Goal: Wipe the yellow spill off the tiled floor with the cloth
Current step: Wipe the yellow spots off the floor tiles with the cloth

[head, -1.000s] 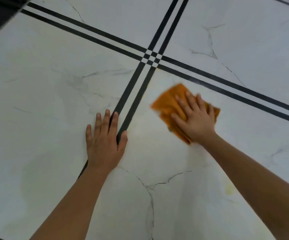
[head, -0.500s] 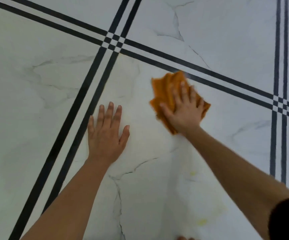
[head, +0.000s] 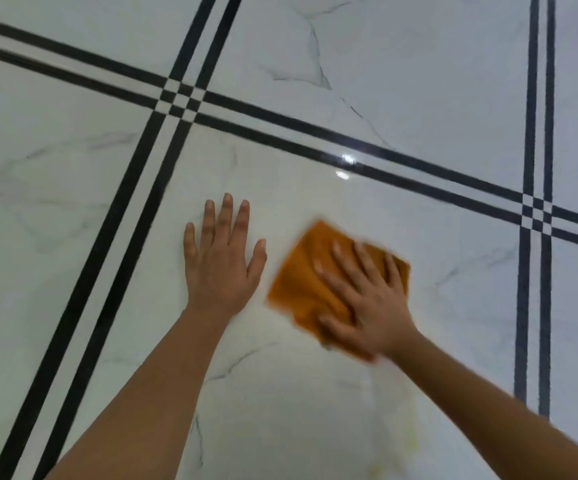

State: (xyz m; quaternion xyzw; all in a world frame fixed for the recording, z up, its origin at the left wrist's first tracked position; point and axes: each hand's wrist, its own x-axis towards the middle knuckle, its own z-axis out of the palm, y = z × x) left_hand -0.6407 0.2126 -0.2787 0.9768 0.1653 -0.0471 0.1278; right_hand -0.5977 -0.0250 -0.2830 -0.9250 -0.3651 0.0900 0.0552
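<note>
Both hands lie flat on the floor (head: 301, 403) in the head view. The left hand (head: 220, 261) lies just left of the cloth (head: 301, 282), palm down on the bare tile, with its fingers straight and its thumb out to the side. It holds nothing and does not touch the cloth. The right hand (head: 367, 299) lies on top of the cloth and presses it onto the tile. Its fingers are straight and spread wide, and they do not curl round the cloth. The cloth is orange and folded into a rough square, and its edges look blurry. About half of it sticks out from under the right hand, on the side toward the left hand.

The yellow spill (head: 409, 441) is a faint, pale smear on the tile, nearer to the person than the cloth and close beside the right forearm (head: 488, 408). The cloth does not cover it.

The floor is white and shiny with thin grey veins (head: 317, 53). Two black lines (head: 280, 142) run side by side past the far side of the cloth. A second pair (head: 125, 271) runs to the left of the cloth, beyond the left hand, and a third pair (head: 522, 306) runs to its right. Two small bright spots (head: 346, 161) shine on the floor just beyond the cloth, by the far lines.
</note>
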